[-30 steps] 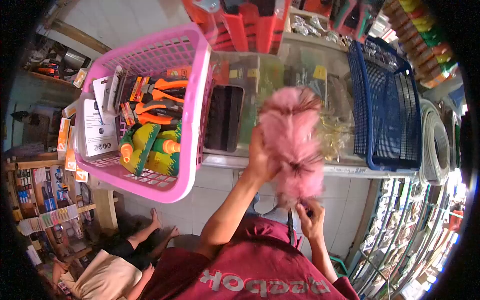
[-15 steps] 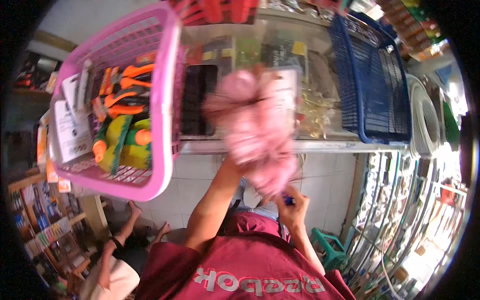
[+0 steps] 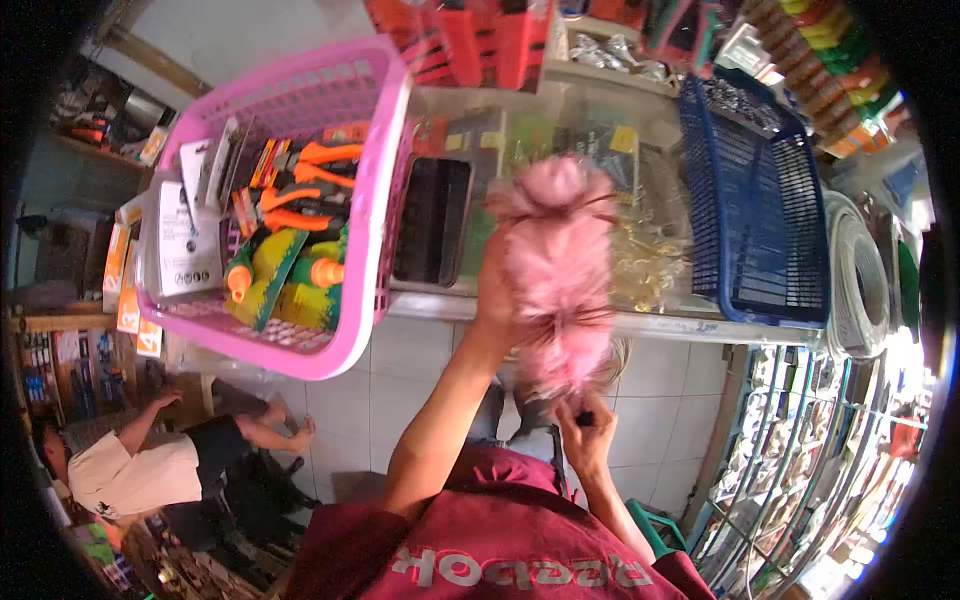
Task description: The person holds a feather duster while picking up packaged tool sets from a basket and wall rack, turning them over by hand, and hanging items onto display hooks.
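A fluffy pink duster (image 3: 560,270), blurred by motion, stands in front of the glass-topped counter (image 3: 560,110). My right hand (image 3: 587,428) is closed around its dark handle at the near end. My left hand (image 3: 495,280) is raised at the counter's front edge, right beside the duster. Its fingers are hidden behind the pink fluff, so their grip does not show. A dark phone (image 3: 432,222) lies on the counter just left of my left hand.
Left stands a pink basket (image 3: 375,270) of orange-handled pliers and packaged goods. A blue basket (image 3: 770,230) and a cable coil (image 3: 858,270) sit right. Red goods (image 3: 480,45) lie behind. Another person (image 3: 150,470) is at lower left; a wire rack (image 3: 790,450) stands at lower right.
The view has shifted, so the baskets and counter appear lower and to the right. The pink duster has swung more upright, with my left hand now beside it. More of the other person shows.
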A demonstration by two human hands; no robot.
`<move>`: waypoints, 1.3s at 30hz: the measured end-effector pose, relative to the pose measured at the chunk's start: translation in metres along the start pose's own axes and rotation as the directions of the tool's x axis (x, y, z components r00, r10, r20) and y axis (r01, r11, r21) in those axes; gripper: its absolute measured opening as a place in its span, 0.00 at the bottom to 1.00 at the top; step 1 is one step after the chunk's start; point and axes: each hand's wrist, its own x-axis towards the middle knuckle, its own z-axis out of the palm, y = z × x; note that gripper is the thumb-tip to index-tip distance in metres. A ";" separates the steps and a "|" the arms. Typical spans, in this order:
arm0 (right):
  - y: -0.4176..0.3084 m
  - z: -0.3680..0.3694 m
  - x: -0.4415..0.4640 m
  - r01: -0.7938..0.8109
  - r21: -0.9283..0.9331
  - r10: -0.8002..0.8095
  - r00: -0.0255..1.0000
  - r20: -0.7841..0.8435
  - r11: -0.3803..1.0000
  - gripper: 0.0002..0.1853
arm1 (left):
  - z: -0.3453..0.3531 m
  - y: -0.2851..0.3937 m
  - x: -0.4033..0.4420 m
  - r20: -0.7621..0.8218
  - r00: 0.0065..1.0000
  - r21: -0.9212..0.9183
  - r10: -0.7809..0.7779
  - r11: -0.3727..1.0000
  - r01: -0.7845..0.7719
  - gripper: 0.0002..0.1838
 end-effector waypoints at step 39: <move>0.014 0.003 -0.025 0.105 -0.234 -0.142 0.979 -0.148 0.966 0.13 | 0.046 0.015 -0.036 0.348 0.928 0.702 0.135 0.618 -0.354 0.33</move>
